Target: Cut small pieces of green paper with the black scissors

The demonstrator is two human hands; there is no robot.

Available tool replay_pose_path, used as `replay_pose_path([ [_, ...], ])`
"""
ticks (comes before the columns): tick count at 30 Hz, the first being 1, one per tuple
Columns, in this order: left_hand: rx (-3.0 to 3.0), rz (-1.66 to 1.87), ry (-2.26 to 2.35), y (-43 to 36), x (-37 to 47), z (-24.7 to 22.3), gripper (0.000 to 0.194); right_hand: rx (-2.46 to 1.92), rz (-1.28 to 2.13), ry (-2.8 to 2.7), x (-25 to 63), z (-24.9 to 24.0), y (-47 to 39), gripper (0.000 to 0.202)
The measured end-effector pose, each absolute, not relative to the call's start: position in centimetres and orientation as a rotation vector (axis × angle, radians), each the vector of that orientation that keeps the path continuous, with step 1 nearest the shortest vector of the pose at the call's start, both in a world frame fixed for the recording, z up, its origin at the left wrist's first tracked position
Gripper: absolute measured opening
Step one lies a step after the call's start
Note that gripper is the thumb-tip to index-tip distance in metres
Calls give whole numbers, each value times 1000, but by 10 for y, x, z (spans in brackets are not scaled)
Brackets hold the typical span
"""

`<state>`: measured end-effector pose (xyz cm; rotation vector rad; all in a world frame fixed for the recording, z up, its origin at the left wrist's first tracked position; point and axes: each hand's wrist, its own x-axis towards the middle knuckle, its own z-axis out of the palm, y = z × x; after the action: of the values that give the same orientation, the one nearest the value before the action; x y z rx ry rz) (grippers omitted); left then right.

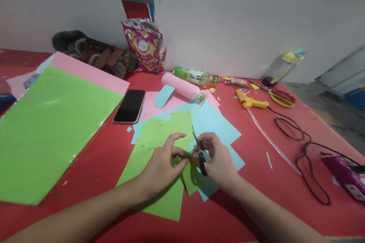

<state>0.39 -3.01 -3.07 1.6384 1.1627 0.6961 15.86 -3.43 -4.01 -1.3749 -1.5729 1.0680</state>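
Over the middle of the sheets, my right hand (218,161) grips a small pair of black-handled scissors (202,161), their blades pointing up and away from me. My left hand (164,167) pinches a small piece of green paper (188,154) between thumb and fingers, and the right fingertips meet it there. Beneath both hands lie green paper sheets (159,197), with several loose slivers on them. Light blue paper (219,121) spreads under the green. A pink paper-wrapped bottle (181,86) with a blue paper strip (164,96) lies just beyond.
Left of the hands are a phone (129,106) and a large green sheet pack (57,133). A snack bag (145,45) and green-tea bottle (195,75) sit at the back. On the right are a yellow glue gun (251,100), larger scissors (281,98) and a purple power strip (343,174).
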Motion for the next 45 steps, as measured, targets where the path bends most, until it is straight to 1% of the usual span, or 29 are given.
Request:
replay_pose_path([
  [6,1606,720,1155,-30,5,-34,37,-1389,1025,-1573,157,-40,-36,33],
  [12,1615,705,1150,-30,5,-33,36,-1361,1085,-1563,155,-41,-36,32],
  [16,1620,671,1143,-29,5,-31,32,-1365,1092,-1576,155,-44,-36,32],
  [31,1699,593,1140,-27,4,-35,29,-1265,1293,-1442,157,-47,-34,38],
  [39,1656,574,1144,-25,5,-31,8,-1243,1353,-1303,153,-45,-33,35],
  [45,1652,563,1129,-24,5,-30,11,-1239,1372,-1292,155,-44,-32,37],
])
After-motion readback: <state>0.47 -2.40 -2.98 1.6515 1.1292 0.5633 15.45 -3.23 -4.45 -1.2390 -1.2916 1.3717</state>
